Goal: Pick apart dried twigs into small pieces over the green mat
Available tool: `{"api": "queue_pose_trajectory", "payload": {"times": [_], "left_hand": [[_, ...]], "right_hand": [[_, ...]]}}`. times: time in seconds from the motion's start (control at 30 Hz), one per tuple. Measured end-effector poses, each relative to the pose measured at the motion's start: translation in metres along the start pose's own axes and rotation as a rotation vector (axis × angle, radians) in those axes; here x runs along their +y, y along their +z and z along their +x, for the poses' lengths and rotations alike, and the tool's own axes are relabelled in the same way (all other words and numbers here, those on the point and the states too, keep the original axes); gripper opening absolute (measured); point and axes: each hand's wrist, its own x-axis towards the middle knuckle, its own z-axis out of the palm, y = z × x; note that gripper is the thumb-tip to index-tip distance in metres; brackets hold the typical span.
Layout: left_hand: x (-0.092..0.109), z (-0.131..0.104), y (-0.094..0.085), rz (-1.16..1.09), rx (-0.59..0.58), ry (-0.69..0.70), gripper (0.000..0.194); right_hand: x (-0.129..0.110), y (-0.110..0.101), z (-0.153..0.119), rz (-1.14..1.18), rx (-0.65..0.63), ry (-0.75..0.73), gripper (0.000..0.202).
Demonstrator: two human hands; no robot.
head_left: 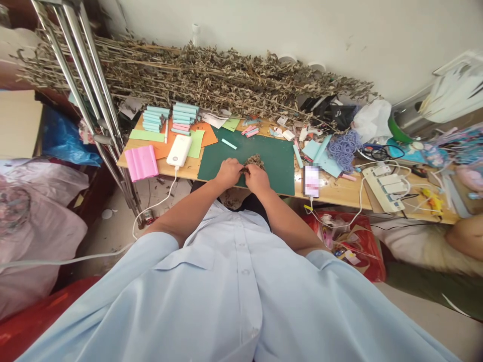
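My left hand [229, 173] and my right hand [257, 179] meet over the near edge of a green cutting mat [211, 162]. Fingers of both are closed on a small bit of dried leaves [244, 170], mostly hidden by the fingertips. Just beyond my right hand lies a small heap of crumbled dried leaves [256, 161]. One light-blue paper roll [229, 144] rests on the mat's far left part. Pink paper rolls [251, 131] sit at the mat's back edge.
Dried plant stalks [188, 75] lie along the wall. Stacked blue paper rolls [154, 119], a white power bank [179, 150] and pink paper [141, 163] are left. A phone [311, 181], purple yarn [344, 151] and a power strip [384, 188] are right. Metal tripod legs [92, 75] rise at left.
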Motion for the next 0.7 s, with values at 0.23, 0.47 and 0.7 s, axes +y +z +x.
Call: {"api": "queue_pose_trajectory", "payload": {"times": [0.23,0.47,0.7], "left_hand": [[-0.008,0.002,0.007,-0.08,0.045,0.028,0.028],[-0.007,0.002,0.006,-0.085,0.038,0.048,0.029],[0.003,0.0,0.005,-0.084,0.079,-0.013,0.02]], "right_hand": [[0.0,-0.001,0.0,-0.092,-0.066,-0.029,0.037],[-0.004,0.0,-0.001,-0.149,-0.063,-0.07,0.037],[0.0,0.006,-0.001,-0.038,0.021,-0.054,0.03]]}}
